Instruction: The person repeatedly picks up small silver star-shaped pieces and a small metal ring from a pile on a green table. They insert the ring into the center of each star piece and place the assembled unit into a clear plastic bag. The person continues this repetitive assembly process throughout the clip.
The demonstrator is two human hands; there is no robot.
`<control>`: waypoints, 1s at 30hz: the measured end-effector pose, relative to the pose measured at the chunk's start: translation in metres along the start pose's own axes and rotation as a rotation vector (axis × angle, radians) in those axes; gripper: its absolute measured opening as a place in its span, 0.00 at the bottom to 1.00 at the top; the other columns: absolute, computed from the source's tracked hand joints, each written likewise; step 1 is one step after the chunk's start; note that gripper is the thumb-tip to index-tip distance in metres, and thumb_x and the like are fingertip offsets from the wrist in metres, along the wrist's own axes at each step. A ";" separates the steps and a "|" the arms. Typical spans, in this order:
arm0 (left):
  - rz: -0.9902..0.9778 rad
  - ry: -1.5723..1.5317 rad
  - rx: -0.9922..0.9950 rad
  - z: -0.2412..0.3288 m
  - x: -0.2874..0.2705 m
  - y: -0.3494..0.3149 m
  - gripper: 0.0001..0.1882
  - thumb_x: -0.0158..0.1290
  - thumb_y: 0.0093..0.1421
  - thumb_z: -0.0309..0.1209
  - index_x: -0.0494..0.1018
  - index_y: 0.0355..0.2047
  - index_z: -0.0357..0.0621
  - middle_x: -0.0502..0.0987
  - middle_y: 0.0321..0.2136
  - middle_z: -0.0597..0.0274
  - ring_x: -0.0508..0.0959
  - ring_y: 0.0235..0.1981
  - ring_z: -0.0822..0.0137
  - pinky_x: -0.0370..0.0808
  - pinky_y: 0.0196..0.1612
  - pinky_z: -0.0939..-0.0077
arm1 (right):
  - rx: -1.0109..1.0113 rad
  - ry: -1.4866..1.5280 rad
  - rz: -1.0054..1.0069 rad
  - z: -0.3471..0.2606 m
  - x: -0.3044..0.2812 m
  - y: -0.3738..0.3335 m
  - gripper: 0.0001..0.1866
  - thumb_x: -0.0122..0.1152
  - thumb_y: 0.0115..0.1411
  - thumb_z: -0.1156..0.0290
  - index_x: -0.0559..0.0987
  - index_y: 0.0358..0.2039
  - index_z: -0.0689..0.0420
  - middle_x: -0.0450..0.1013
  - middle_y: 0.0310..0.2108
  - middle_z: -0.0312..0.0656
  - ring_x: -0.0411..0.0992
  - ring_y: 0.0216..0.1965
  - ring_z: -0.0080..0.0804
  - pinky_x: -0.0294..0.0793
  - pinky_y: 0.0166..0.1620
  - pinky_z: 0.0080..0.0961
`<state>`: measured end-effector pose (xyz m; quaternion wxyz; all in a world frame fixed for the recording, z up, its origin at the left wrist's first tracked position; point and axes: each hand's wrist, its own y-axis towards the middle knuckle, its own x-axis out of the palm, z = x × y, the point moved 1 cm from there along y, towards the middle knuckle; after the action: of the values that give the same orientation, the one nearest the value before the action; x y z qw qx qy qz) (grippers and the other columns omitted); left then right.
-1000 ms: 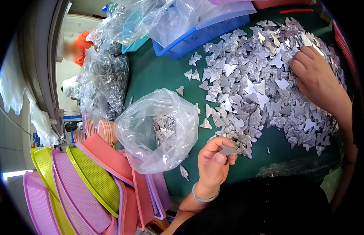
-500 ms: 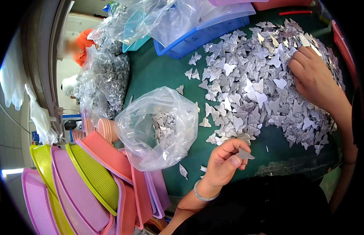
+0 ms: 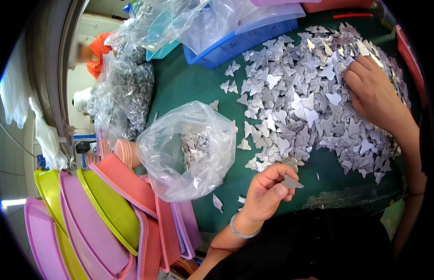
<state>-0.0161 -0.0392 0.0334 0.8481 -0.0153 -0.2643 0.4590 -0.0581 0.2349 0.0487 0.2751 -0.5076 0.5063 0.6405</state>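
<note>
Between the thumb and fingers of my left hand (image 3: 269, 190) is a flat grey butterfly-shaped metal piece (image 3: 292, 182), held above the table's near edge. A large pile of similar silver pieces (image 3: 291, 109) spreads over the green table (image 3: 172, 91). My right hand (image 3: 372, 88) rests on the far right part of this pile, its fingers curled down; whatever lies under the fingertips is hidden. Left of the pile stands an open clear plastic bag (image 3: 163, 161) with more such pieces (image 3: 196, 149) inside.
Stacked purple, green and pink perforated baskets (image 3: 109, 205) fill the lower left. A blue bin (image 3: 247, 42) lined with plastic stands at the back, beside filled clear bags (image 3: 128, 88). A red basket (image 3: 410, 60) borders the right side. Another person in orange (image 3: 98, 53) is beyond.
Both my hands keep nearly the same place and grip, and the metal piece stays in my left fingers. The person in orange has shifted slightly.
</note>
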 end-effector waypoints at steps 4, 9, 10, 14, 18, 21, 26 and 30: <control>0.003 -0.001 -0.010 0.000 0.000 0.000 0.28 0.53 0.51 0.49 0.65 0.34 0.32 0.67 0.22 0.64 0.65 0.21 0.77 0.62 0.23 0.85 | 0.006 -0.005 -0.009 0.001 0.001 0.000 0.10 0.53 0.36 0.81 0.65 0.23 0.61 0.62 0.26 0.43 0.62 0.33 0.39 0.63 0.39 0.30; 0.006 0.002 -0.006 0.000 0.001 -0.001 0.28 0.54 0.50 0.50 0.65 0.34 0.33 0.67 0.21 0.64 0.65 0.21 0.77 0.62 0.23 0.85 | -0.006 0.011 0.002 0.000 0.000 -0.001 0.10 0.53 0.36 0.81 0.65 0.23 0.61 0.62 0.26 0.43 0.62 0.33 0.39 0.63 0.39 0.30; 0.008 0.003 -0.003 0.000 0.002 -0.002 0.28 0.54 0.50 0.50 0.65 0.34 0.32 0.67 0.21 0.64 0.65 0.21 0.77 0.62 0.23 0.85 | -0.008 0.014 0.001 0.001 0.000 -0.002 0.10 0.53 0.36 0.81 0.65 0.23 0.61 0.62 0.26 0.43 0.62 0.33 0.39 0.63 0.39 0.30; 0.025 0.022 0.065 -0.001 0.005 0.001 0.27 0.53 0.51 0.49 0.66 0.35 0.33 0.67 0.19 0.64 0.65 0.20 0.76 0.62 0.23 0.84 | -0.018 0.012 0.002 0.000 -0.003 -0.004 0.10 0.53 0.37 0.80 0.65 0.22 0.60 0.63 0.26 0.43 0.62 0.34 0.39 0.63 0.40 0.30; 0.107 0.130 0.303 0.008 0.011 0.022 0.20 0.50 0.56 0.41 0.66 0.38 0.34 0.66 0.19 0.65 0.64 0.19 0.76 0.62 0.23 0.84 | -0.042 -0.003 -0.011 0.003 0.001 -0.002 0.08 0.53 0.39 0.77 0.66 0.23 0.59 0.64 0.27 0.43 0.63 0.35 0.40 0.63 0.41 0.31; 0.176 0.306 0.527 0.026 0.023 0.049 0.12 0.49 0.57 0.30 0.66 0.38 0.36 0.68 0.21 0.66 0.66 0.20 0.78 0.64 0.25 0.86 | -0.024 0.017 -0.026 0.005 -0.004 -0.007 0.08 0.55 0.41 0.76 0.68 0.25 0.58 0.64 0.27 0.42 0.64 0.35 0.38 0.62 0.41 0.30; 0.184 0.307 0.632 0.031 0.031 0.074 0.14 0.52 0.55 0.32 0.67 0.38 0.36 0.69 0.23 0.68 0.67 0.21 0.79 0.65 0.26 0.87 | -0.053 0.163 0.108 -0.004 -0.033 -0.004 0.10 0.56 0.43 0.75 0.72 0.29 0.58 0.65 0.27 0.42 0.65 0.34 0.40 0.64 0.39 0.32; 0.132 0.269 0.645 0.023 0.037 0.085 0.14 0.53 0.54 0.29 0.67 0.39 0.36 0.68 0.23 0.69 0.67 0.23 0.80 0.65 0.26 0.88 | -0.094 0.514 0.236 -0.023 -0.050 0.006 0.14 0.57 0.43 0.76 0.73 0.35 0.57 0.67 0.29 0.42 0.66 0.33 0.43 0.66 0.36 0.35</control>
<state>-0.0756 0.0339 0.0461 0.8052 0.1757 0.0098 0.5664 -0.0380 0.2195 0.0975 0.0375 -0.6029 0.5848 0.5413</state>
